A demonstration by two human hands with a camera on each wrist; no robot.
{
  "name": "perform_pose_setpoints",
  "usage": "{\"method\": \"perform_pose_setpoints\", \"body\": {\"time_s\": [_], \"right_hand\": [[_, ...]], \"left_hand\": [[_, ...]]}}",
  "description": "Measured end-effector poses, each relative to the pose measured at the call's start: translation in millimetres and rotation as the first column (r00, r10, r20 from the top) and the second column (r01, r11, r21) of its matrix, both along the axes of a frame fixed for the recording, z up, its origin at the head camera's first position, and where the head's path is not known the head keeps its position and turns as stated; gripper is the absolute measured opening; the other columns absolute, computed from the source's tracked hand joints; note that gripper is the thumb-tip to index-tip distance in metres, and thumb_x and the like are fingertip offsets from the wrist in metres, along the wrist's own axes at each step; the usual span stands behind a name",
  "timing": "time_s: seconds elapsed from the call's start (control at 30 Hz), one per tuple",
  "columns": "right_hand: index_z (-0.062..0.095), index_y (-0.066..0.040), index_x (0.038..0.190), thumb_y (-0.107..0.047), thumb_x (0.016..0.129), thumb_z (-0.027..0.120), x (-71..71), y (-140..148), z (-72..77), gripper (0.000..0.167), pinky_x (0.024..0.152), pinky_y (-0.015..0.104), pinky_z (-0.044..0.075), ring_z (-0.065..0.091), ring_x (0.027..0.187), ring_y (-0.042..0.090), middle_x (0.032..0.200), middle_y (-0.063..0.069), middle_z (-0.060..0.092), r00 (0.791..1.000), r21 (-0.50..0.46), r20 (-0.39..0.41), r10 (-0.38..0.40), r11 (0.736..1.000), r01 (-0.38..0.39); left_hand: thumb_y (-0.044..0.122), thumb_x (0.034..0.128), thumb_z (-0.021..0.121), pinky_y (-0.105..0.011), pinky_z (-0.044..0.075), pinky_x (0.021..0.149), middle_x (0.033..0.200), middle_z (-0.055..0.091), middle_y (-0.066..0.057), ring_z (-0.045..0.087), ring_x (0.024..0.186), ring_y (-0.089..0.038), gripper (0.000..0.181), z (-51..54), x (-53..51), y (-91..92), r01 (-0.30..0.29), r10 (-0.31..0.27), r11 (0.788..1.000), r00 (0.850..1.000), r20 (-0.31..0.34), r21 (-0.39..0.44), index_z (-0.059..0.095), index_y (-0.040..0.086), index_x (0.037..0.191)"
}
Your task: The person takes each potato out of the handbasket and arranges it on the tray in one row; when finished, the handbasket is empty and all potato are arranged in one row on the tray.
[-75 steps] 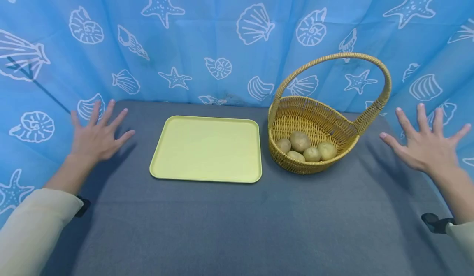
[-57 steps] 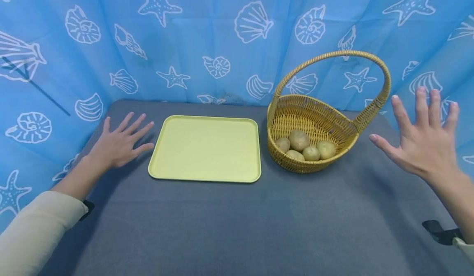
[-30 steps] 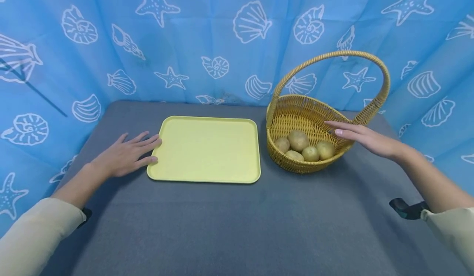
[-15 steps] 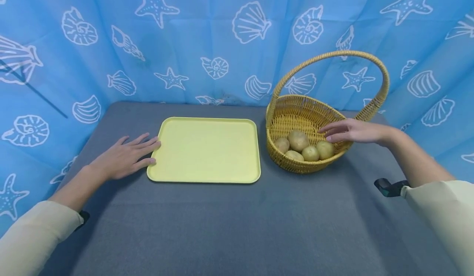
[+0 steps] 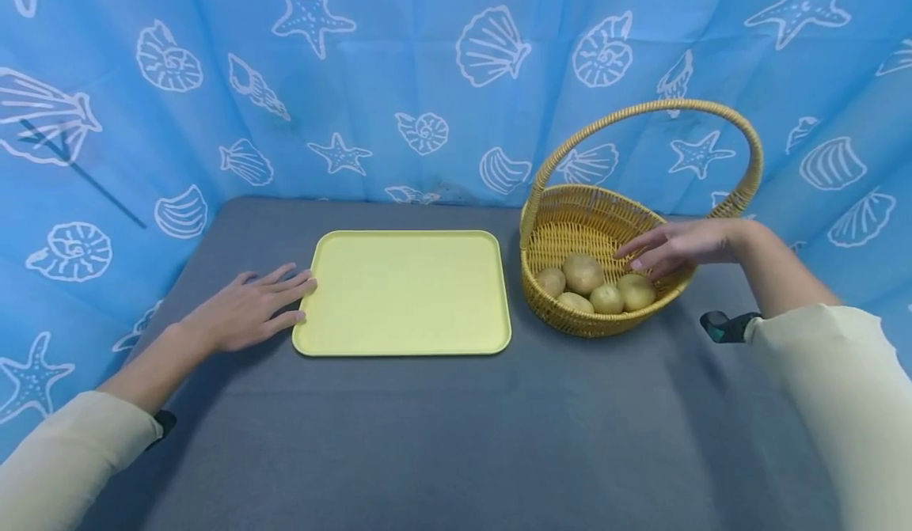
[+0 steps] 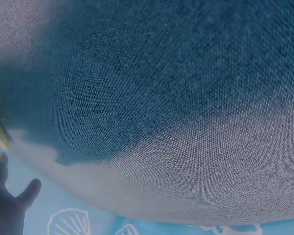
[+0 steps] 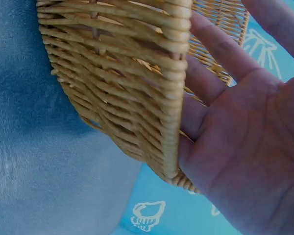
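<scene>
A yellow rectangular tray (image 5: 402,293) lies flat on the table. My left hand (image 5: 245,309) is at its left edge, fingers extended, with fingertips over the rim; whether they press on it I cannot tell. To the right of the tray stands a wicker basket (image 5: 570,321) with a tall arched handle, holding several potatoes (image 5: 583,274). My right hand (image 5: 677,248) reaches over the basket's right rim, its fingers loosely bent just above the rightmost potato (image 5: 636,292). In the right wrist view, the fingers pass behind the wicker wall (image 7: 127,83), which hides their tips.
A dark grey cloth (image 5: 442,444) covers the table, reaching back to a blue curtain (image 5: 399,80) printed with white shells and starfish. The basket's handle (image 5: 684,105) arches high behind my right hand. Sleeves and dark wrist straps show on both arms.
My left hand has come from the far left to the tray's left edge. My right hand has moved left from beside the basket and lowered into it. The potatoes have stayed put.
</scene>
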State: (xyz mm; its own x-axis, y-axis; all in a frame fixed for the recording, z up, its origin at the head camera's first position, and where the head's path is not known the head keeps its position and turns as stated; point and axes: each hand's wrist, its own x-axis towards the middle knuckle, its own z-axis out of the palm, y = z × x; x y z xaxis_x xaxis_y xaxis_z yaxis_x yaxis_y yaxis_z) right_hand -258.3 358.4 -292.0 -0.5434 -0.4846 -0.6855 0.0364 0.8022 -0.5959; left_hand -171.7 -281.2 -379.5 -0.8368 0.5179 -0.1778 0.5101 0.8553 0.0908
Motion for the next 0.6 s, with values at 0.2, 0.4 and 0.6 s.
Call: {"method": "perform_pose_setpoints", "body": {"time_s": [0.2, 0.4, 0.6], "right_hand": [[0.029, -0.002, 0.155, -0.034, 0.101, 0.055, -9.5, -1.9, -5.6, 0.068, 0.111, 0.049, 0.036, 0.046, 0.134, 0.04, 0.152, 0.028, 0.037, 0.997, 0.017, 0.077, -0.014, 1.0, 0.012], [0.035, -0.002, 0.151, -0.022, 0.099, 0.06, -18.3, -1.3, -6.9, 0.061, 0.105, 0.035, 0.039, 0.052, 0.127, 0.026, 0.143, 0.017, 0.049, 0.989, 0.005, 0.147, -0.018, 1.0, 0.017], [0.03, -0.002, 0.154, -0.017, 0.099, 0.06, -23.9, -2.0, -8.9, 0.064, 0.105, 0.037, 0.042, 0.056, 0.122, 0.026, 0.134, 0.014, 0.056, 0.965, 0.002, 0.256, -0.052, 0.999, 0.053]], "left_hand": [[0.055, 0.1031, 0.043, -0.071, 0.023, 0.108, 0.161, 0.031, -0.011, 0.022, 0.148, -0.039, 0.067, -0.7, -0.1, -1.4, 0.0, 0.0, 1.0, 1.0, 0.002, -0.013, 0.035, 0.015, 0.157], [0.057, 0.1009, 0.047, -0.072, 0.024, 0.106, 0.161, 0.031, -0.012, 0.023, 0.148, -0.041, 0.07, 4.0, -5.8, -1.2, 0.024, -0.024, 1.0, 1.0, 0.014, -0.011, 0.037, 0.014, 0.156], [0.062, 0.099, 0.045, -0.074, 0.021, 0.106, 0.163, 0.027, -0.012, 0.019, 0.149, -0.04, 0.076, 4.8, -10.6, 0.0, 0.001, -0.001, 1.0, 0.999, 0.054, -0.002, 0.033, 0.015, 0.157]]}}
